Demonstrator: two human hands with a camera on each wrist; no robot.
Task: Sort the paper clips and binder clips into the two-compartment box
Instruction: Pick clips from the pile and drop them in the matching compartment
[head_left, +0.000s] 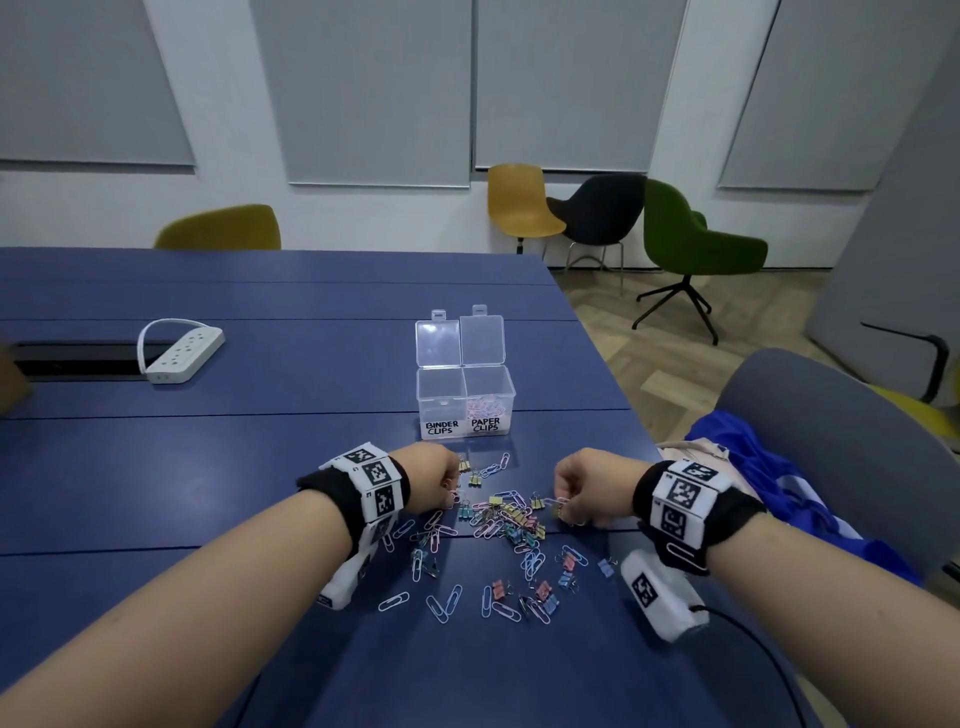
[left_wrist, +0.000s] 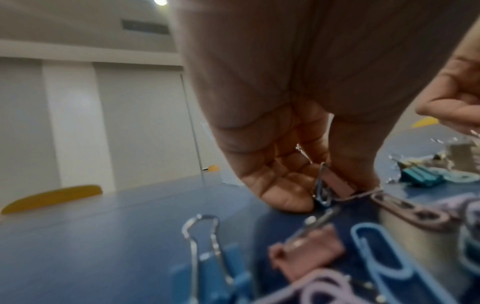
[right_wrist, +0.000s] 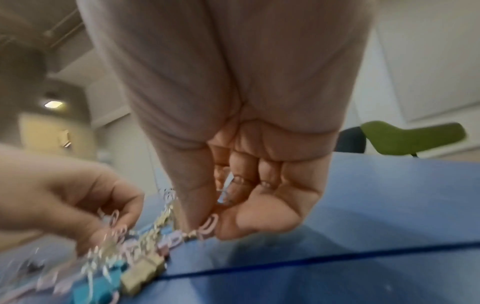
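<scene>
A clear two-compartment box (head_left: 431, 395) stands open on the blue table. Its right half, labelled PAPER CLIPS, holds several pastel clips (head_left: 483, 405); the BINDER CLIPS half looks empty. A mixed pile of paper clips and binder clips (head_left: 506, 519) lies in front of the box. My left hand (head_left: 451, 493) is at the pile's left edge. In the left wrist view my left hand (left_wrist: 327, 191) pinches a pink binder clip (left_wrist: 337, 182) against the table. My right hand (head_left: 566, 512) is at the pile's right edge. In the right wrist view my right hand (right_wrist: 210, 228) pinches a pink paper clip (right_wrist: 207, 225).
A white power strip (head_left: 182, 351) lies far left beside a cable slot (head_left: 78, 358). The table's right edge runs close to my right wrist, with a grey chair (head_left: 831, 415) carrying blue cloth (head_left: 769, 483) beyond it. Loose clips (head_left: 498, 597) are scattered toward me.
</scene>
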